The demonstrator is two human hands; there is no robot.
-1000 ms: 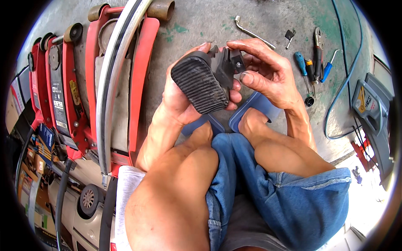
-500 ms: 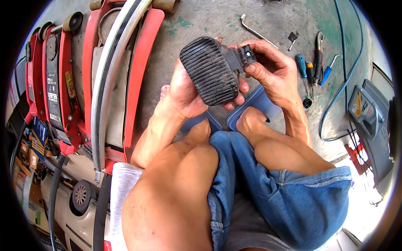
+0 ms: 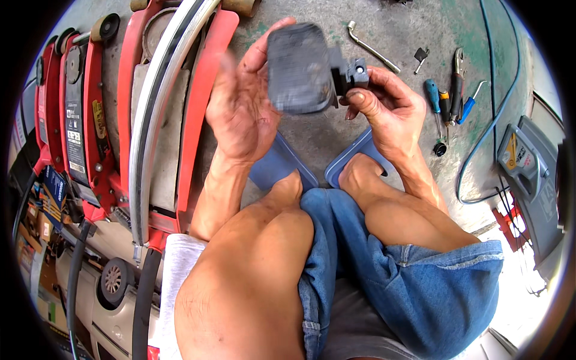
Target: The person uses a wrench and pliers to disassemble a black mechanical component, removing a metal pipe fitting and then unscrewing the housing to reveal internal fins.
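Observation:
I hold a black pedal (image 3: 300,69) with a rubber pad and a blocky bracket end up over the concrete floor. My right hand (image 3: 384,111) grips the bracket end between thumb and fingers. My left hand (image 3: 240,102) is spread open beside the pad, palm toward it, fingers touching its left edge and blurred by motion. My bent knees and blue denim shorts (image 3: 420,282) fill the lower picture.
Red floor jacks (image 3: 108,114) lie at my left, with a white hose (image 3: 162,102) across them. A bent metal wrench (image 3: 372,45), screwdrivers and pliers (image 3: 450,90) lie on the floor at upper right. A blue cable (image 3: 480,150) runs past a grey device (image 3: 528,168). Blue sandals (image 3: 282,162) are on my feet.
The pedal has been turned from its ribbed face toward a smoother side and raised. My left hand has opened away from under the pad; my right hand keeps the bracket.

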